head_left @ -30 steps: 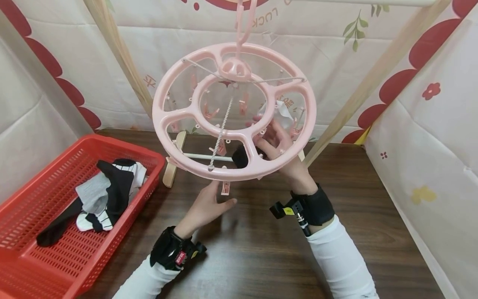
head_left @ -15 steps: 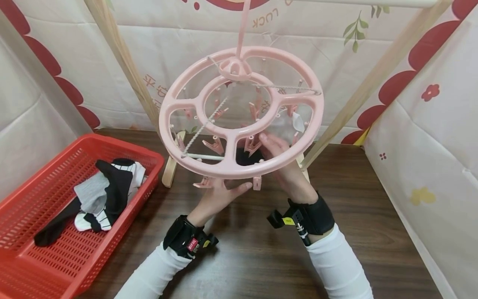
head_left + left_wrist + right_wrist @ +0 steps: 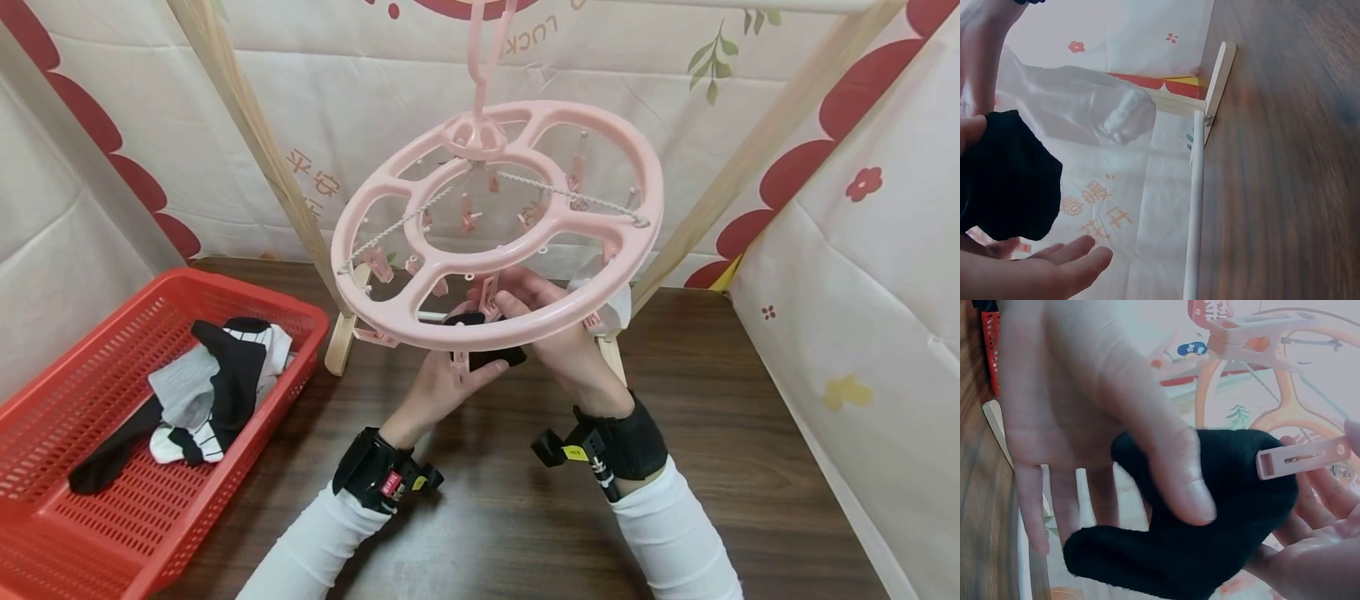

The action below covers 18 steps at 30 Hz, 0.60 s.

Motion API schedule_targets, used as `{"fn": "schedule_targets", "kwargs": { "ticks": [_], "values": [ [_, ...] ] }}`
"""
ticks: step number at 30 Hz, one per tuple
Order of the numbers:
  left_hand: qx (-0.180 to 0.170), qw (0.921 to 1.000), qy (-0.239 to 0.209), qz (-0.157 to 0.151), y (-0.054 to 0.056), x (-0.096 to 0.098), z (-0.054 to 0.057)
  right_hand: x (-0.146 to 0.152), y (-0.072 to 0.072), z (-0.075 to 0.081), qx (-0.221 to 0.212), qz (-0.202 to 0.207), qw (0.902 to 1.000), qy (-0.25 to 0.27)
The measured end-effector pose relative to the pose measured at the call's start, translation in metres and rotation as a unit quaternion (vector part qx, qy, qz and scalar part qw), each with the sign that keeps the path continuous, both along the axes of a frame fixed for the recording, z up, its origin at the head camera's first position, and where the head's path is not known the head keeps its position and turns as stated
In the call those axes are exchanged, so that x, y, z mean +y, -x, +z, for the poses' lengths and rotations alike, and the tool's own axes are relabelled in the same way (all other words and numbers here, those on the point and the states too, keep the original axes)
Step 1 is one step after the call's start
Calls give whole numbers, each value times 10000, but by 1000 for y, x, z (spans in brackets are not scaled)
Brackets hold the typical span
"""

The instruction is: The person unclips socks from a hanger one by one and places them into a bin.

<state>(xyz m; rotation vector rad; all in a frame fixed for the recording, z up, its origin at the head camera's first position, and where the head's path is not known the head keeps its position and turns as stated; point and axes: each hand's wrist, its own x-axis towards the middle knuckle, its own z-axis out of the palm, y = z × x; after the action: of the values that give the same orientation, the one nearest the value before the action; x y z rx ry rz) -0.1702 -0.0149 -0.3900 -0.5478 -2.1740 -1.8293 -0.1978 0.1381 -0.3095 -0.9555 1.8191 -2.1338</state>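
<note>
A pink round clip hanger [image 3: 491,337] hangs tilted in front of me. Under its near rim is a black sock [image 3: 1229,506], with a pink clothespin [image 3: 1300,459] at its upper edge. My right hand [image 3: 566,350] pinches that clothespin's handle end, thumb in front. The left hand [image 3: 435,387] has its thumb lying over the black sock, and its other fingers extend straight behind, as the right wrist view shows. In the left wrist view, the left fingers [image 3: 1085,262] stretch out below the sock. A white sock [image 3: 615,308] hangs from the hanger's right side.
At left stands a red basket [image 3: 296,304] with black, grey and striped socks [image 3: 225,375] in it. Wooden stand legs [image 3: 697,208] rise on both sides, joined low by a white rod [image 3: 1194,206]. Several more pink clothespins [image 3: 378,262] dangle around the ring.
The hanger has turned clockwise seen from above, bringing the white sock forward on the right. My left hand has moved right onto the black sock, and the right hand has come to a clothespin.
</note>
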Motion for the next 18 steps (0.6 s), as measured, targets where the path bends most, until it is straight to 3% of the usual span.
{"fn": "schedule_targets", "kwargs": {
  "ticks": [5,11,18],
  "values": [
    [-23,9994,-337,-108,-4,3,3,-3,2,-4,306,30,9990,309],
    [-332,9989,-259,214,-10,4,4,-1,0,-4,147,-18,9995,275],
    [-423,9989,-210,-75,-10,4,1,-2,0,-7,148,-150,9983,547]
  ]
}}
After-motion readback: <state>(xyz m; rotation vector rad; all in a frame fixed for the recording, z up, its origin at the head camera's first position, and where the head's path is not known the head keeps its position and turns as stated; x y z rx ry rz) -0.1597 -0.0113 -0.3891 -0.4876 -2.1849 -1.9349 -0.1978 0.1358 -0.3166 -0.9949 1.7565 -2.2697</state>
